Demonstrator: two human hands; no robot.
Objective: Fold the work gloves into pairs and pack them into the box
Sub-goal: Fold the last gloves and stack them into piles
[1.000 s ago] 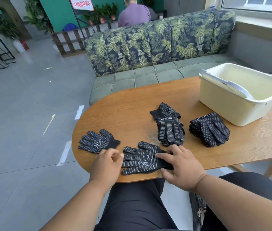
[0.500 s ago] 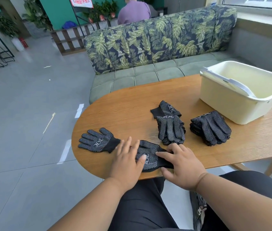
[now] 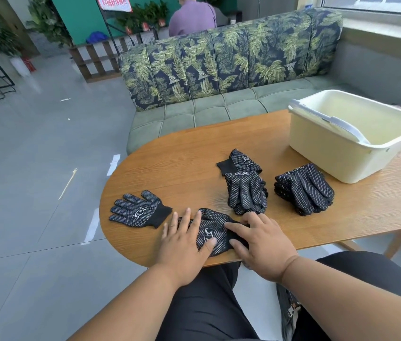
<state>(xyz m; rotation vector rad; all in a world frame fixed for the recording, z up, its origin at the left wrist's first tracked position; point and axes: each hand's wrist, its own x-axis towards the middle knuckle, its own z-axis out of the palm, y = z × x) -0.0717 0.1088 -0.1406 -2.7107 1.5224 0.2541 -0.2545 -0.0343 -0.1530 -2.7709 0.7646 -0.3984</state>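
A black dotted work glove (image 3: pixel 213 231) lies folded at the table's near edge. My left hand (image 3: pixel 184 239) presses flat on its left part with straight fingers. My right hand (image 3: pixel 260 238) rests on its right end, over the cuff, fingers flat. A single flat glove (image 3: pixel 138 210) lies to the left, cuff pointing right. Two stacks of gloves sit further back: one in the middle (image 3: pixel 244 185) and one to the right (image 3: pixel 303 189). The cream plastic box (image 3: pixel 337 158) stands at the far right, nothing visible inside it, its white handle lying across the opening.
The oval wooden table (image 3: pixel 182 166) ends just left of the single glove. A leaf-patterned sofa (image 3: pixel 219 70) stands behind it, and a person in purple sits beyond. My dark-trousered legs are under the near edge.
My left hand has moved right, from pinching the glove's fingertips to lying flat on the glove, which is now folded over shorter. The right hand stays on the cuff.
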